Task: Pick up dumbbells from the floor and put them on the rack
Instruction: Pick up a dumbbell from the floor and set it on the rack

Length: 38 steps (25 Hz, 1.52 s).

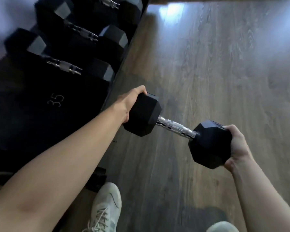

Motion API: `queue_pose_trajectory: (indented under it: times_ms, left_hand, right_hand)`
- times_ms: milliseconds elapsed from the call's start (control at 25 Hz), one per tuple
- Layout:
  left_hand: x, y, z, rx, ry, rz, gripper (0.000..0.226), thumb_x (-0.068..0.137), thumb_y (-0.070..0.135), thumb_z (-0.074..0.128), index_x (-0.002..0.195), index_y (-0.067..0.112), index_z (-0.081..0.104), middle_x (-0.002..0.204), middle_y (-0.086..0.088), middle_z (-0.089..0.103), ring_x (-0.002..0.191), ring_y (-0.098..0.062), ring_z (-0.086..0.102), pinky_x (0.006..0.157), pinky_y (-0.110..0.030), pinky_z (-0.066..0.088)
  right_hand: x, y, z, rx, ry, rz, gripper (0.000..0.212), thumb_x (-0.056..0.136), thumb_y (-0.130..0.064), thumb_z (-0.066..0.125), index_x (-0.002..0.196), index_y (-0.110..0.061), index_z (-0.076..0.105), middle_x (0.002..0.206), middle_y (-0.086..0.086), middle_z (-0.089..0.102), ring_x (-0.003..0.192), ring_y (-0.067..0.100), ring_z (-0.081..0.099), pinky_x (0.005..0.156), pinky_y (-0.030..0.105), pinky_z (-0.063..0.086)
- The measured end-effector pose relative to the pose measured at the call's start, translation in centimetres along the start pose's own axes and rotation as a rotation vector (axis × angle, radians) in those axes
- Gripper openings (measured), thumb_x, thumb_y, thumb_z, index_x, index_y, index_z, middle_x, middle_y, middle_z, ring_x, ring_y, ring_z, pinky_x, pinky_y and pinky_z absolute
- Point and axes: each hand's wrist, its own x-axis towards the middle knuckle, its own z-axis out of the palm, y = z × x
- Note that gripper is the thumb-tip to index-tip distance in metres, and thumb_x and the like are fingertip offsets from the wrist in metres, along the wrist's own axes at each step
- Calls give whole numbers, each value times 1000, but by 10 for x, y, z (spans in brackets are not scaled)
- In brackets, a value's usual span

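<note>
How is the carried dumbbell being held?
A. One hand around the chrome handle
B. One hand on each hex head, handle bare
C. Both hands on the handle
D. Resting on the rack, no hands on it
B: the left hand cups one head of the dumbbell, the right hand the other, and the handle between is bare.

Wood-grain floor (pixel 224 72), grey-brown, with pale glare at the top; white laced shoe (pixel 105 210) at the bottom; toe of a second shoe (pixel 222 227) lower right.
</note>
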Motion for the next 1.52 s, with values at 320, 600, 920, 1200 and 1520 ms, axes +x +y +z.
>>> queue_pose_trajectory:
  times_ms: [320, 600, 920, 1200, 1520]
  left_hand:
    - [-73, 53, -100, -13, 132, 77, 27, 55, 49, 70, 51, 22, 68, 59, 0, 68, 46, -20, 67, 47, -38, 55]
    - [-64, 49, -219, -74, 372, 4, 31, 47, 52, 73, 49, 21, 70, 60, -4, 67, 46, -23, 65, 50, -32, 54]
    - [-22, 5, -318, -169, 574, -115, 33, 40, 51, 76, 44, 21, 65, 51, -5, 62, 39, -23, 61, 44, -31, 50]
    - [-13, 7, -332, -205, 598, -129, 48, 43, 54, 79, 75, 20, 70, 75, -8, 67, 71, -29, 64, 61, -34, 47]
    - [5, -39, -243, 86, 1424, 343, 83, 65, 79, 64, 122, 18, 58, 122, -4, 53, 104, -22, 57, 80, -35, 53]
  right_hand:
    - [-58, -45, 95, -56, -108, -80, 72, 48, -44, 75, 115, -19, 69, 114, 10, 71, 98, 35, 68, 82, 57, 52]
    - [-71, -14, 226, -91, -108, -16, 45, 50, -46, 76, 82, -15, 69, 84, 7, 70, 62, 26, 67, 36, 35, 51]
    - [-59, 37, 328, -244, -196, 38, 66, 40, -59, 71, 97, -24, 74, 105, 9, 69, 96, 38, 66, 86, 53, 56]
    - [-46, 46, 350, -326, -228, 42, 89, 43, -64, 66, 123, -24, 63, 117, 9, 66, 107, 39, 61, 92, 54, 52]
    - [-37, 46, 337, -414, -429, -67, 80, 60, -68, 63, 124, -20, 58, 112, 4, 68, 97, 28, 69, 88, 52, 57]
